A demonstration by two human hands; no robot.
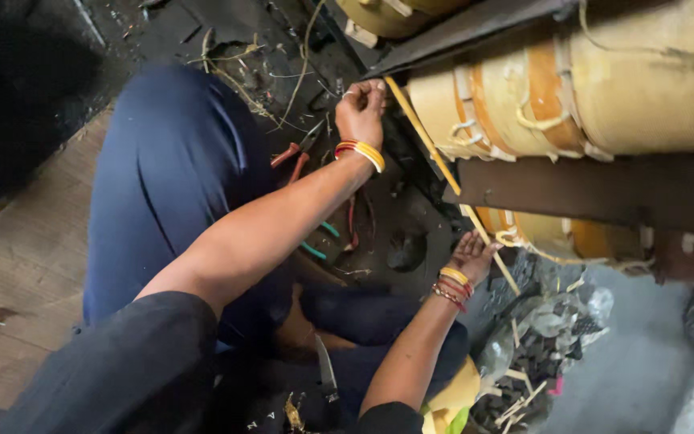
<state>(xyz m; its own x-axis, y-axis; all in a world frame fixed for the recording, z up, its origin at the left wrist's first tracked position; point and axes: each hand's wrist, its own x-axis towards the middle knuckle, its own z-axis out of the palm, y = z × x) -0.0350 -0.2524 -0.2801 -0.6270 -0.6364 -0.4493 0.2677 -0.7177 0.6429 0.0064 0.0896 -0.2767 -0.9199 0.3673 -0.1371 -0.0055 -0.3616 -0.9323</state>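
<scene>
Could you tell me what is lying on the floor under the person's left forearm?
Under the left forearm lie red-handled pliers and a green-handled tool on the dark floor, among loose wires. The arm covers the tools' middle parts, so their full shape cannot be seen.

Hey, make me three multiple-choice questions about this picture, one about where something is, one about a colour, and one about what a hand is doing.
1. Where do the red-handled pliers lie?
A. on the dark floor just below the left hand's wrist
B. on top of the wrapped coil
C. on the wooden boards

2. What colour are the trousers over the raised knee?
A. white
B. dark blue
C. red

3. How is the right hand held?
A. clenched round a knife
B. flat on the wooden boards
C. open, palm up, under the long thin yellow strip

Answers: 1 A, the pliers rest on the floor beside the left hand. 2 B, the cloth is plainly dark blue. 3 C, the fingers are spread beneath the strip.
</scene>
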